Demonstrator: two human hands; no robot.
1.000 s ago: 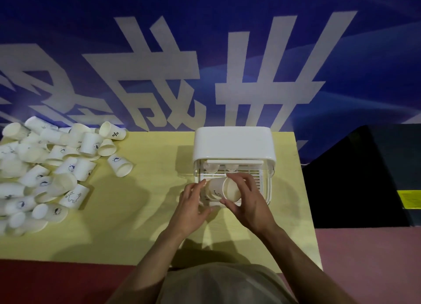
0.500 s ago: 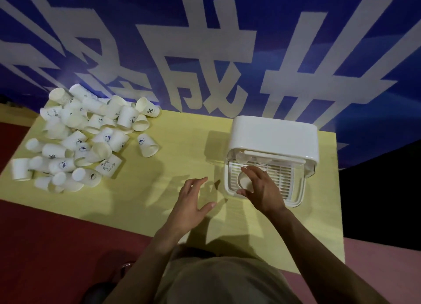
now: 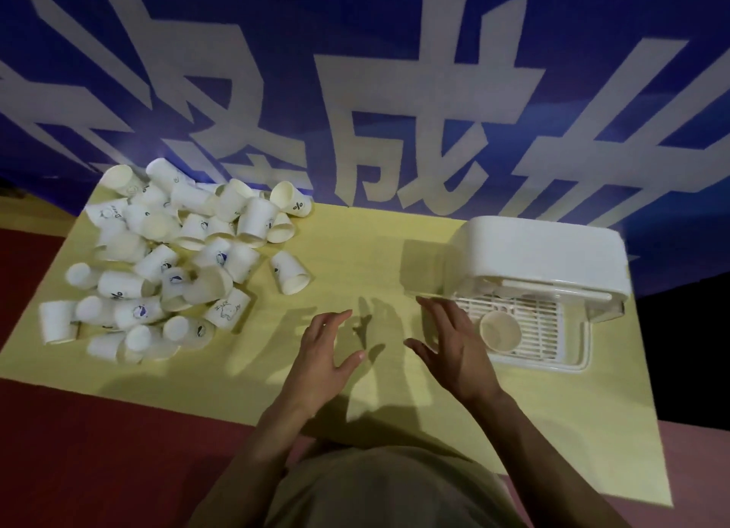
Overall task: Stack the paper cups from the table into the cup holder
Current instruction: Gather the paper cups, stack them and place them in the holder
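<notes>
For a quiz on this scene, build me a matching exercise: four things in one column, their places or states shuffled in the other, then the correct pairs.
Things
1. cup pile
2. single cup
3. left hand
4. cup holder

Places or states
A. stands at the table's right end
B. open, holds nothing, over the yellow table
C. rests on the holder's slatted tray, mouth showing
D. lies jumbled at the table's left end

Pairs: 1-D, 2-C, 3-B, 4-A
</notes>
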